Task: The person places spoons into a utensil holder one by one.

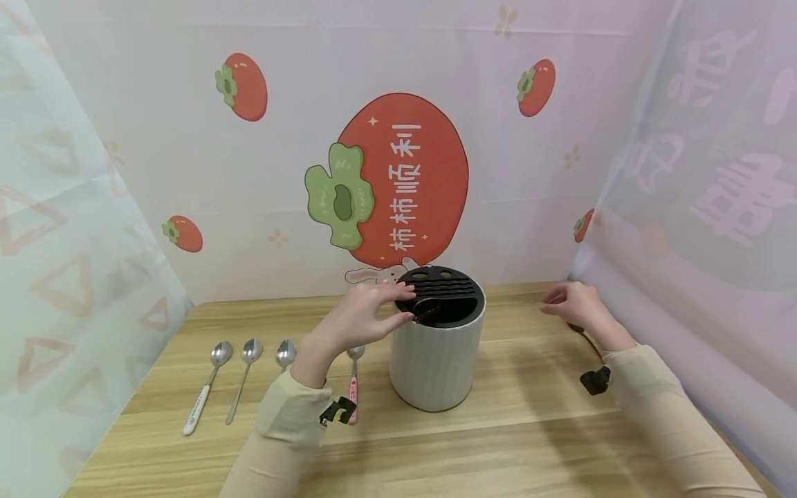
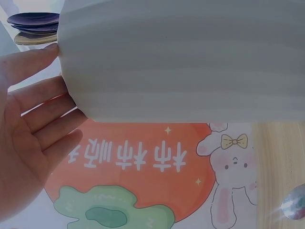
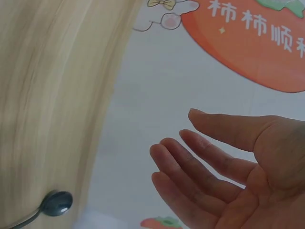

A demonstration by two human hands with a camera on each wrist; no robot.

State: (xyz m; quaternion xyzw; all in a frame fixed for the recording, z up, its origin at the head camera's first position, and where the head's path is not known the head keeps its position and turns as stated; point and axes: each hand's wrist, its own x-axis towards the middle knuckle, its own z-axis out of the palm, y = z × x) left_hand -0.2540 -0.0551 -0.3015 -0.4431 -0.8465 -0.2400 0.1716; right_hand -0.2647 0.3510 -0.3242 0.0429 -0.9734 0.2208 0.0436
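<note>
A white ribbed utensil holder with a black slotted lid stands upright in the middle of the table. In its large opening are spoons; their stacked bowls stick out past the rim in the left wrist view. My left hand is at the holder's left rim, fingers extended and thumb apart, pinching nothing that I can see. Off to the right, my right hand hovers with loosely bent fingers and an empty palm. Below it lies a dark spoon, partly hidden by the wrist in the head view.
Left of the holder, several spoons lie in a row: one white-handled, one all metal, another bowl partly covered by my arm, and one pink-handled. A printed cloth backdrop rises behind the table.
</note>
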